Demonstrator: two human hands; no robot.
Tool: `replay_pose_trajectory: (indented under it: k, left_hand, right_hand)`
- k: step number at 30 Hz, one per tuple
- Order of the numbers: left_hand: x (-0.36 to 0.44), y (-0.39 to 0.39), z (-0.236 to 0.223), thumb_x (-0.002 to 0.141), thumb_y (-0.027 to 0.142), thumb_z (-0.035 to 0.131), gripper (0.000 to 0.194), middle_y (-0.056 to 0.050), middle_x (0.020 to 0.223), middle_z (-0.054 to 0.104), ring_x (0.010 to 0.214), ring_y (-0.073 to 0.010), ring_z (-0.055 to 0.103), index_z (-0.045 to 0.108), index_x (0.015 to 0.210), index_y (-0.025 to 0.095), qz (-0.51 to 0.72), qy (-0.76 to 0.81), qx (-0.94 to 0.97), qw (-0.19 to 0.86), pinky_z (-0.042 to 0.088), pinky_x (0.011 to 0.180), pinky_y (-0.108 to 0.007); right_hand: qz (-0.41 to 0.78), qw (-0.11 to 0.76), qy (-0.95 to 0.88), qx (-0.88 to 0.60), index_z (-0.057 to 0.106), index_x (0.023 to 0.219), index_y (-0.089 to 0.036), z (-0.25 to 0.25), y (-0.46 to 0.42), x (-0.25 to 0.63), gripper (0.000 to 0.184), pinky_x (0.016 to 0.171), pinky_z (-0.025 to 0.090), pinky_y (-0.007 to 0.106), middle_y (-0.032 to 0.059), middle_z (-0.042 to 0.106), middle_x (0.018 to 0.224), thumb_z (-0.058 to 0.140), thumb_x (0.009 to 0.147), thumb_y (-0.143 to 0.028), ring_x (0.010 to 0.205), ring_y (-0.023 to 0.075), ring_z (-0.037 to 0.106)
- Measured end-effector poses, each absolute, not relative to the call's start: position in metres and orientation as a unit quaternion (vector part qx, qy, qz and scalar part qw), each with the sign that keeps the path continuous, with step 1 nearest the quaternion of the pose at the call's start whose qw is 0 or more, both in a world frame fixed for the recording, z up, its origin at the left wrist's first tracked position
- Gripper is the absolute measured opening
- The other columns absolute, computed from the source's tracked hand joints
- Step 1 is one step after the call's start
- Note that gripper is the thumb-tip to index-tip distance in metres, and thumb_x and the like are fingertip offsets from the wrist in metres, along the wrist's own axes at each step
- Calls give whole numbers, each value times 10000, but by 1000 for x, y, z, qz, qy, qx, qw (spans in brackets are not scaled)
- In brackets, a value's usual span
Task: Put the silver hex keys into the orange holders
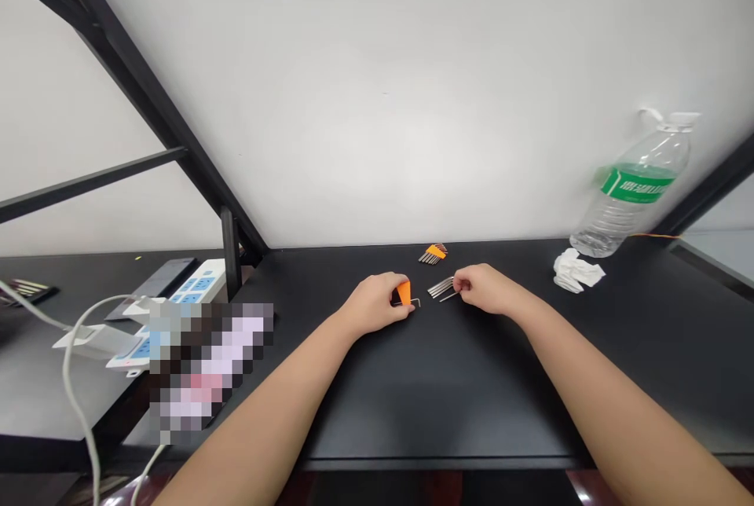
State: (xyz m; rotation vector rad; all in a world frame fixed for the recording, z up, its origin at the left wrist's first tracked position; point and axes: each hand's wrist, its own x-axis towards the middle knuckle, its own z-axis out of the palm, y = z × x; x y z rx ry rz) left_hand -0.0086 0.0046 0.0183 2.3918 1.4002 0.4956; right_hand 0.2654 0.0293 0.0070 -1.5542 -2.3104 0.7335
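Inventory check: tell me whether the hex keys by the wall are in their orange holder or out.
In: the hex keys fan from one end of the orange holder.

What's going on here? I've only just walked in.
A person is working with bare hands at a black bench. The left hand is closed around an orange hex key holder, with a small L-shaped key tip showing. The right hand is at a fan of steel hex keys. Another orange-holder key set lies farther along the bench, and a water bottle and crumpled tissue sit to the right.
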Motion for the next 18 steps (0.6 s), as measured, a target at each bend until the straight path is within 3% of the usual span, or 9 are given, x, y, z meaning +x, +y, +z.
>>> replay_pose_trajectory:
  k: [5, 8, 10, 14, 18]
  left_hand:
    - [-8, 7, 16, 767, 404, 716, 307, -3, 810, 645, 676, -174, 566, 684, 1028, 246, 183, 488, 838, 161, 384, 602, -288]
    - [-7, 6, 16, 766, 419, 716, 330, -1, 796, 634, 661, -164, 548, 688, 1044, 244, 190, 487, 835, 169, 396, 612, -289]
    - [-7, 5, 16, 772, 430, 712, 346, 3, 786, 621, 657, -159, 539, 685, 1061, 243, 195, 487, 834, 173, 407, 623, -289]
    - [-7, 3, 17, 779, 435, 716, 374, 5, 799, 617, 673, -158, 542, 673, 1096, 240, 198, 477, 839, 172, 421, 638, -287]
    - [-7, 1, 17, 772, 425, 720, 374, -1, 802, 623, 685, -163, 550, 681, 1095, 240, 199, 474, 839, 180, 425, 644, -285]
  right_hand:
    - [203, 132, -820, -519, 656, 826, -221, 2, 28, 262, 154, 666, 423, 263, 29, 659, 892, 589, 764, -97, 758, 165, 583]
    - [138, 168, -821, -528, 656, 1084, -237, -5, 30, 260, 320, 806, 448, 324, 80, 625, 1161, 647, 771, -172, 996, 238, 565]
    - [129, 181, -824, -522, 647, 1147, -238, -11, 34, 259, 370, 885, 439, 354, 84, 601, 1239, 631, 786, -161, 1087, 257, 530]
    - [163, 192, -824, -507, 664, 971, -207, -20, 42, 254, 226, 903, 434, 323, 61, 629, 1092, 564, 807, -87, 1024, 212, 543]
    - [150, 202, -803, -540, 640, 936, -203, -22, 41, 245, 178, 859, 433, 321, 62, 606, 1037, 584, 798, -105, 993, 217, 538]
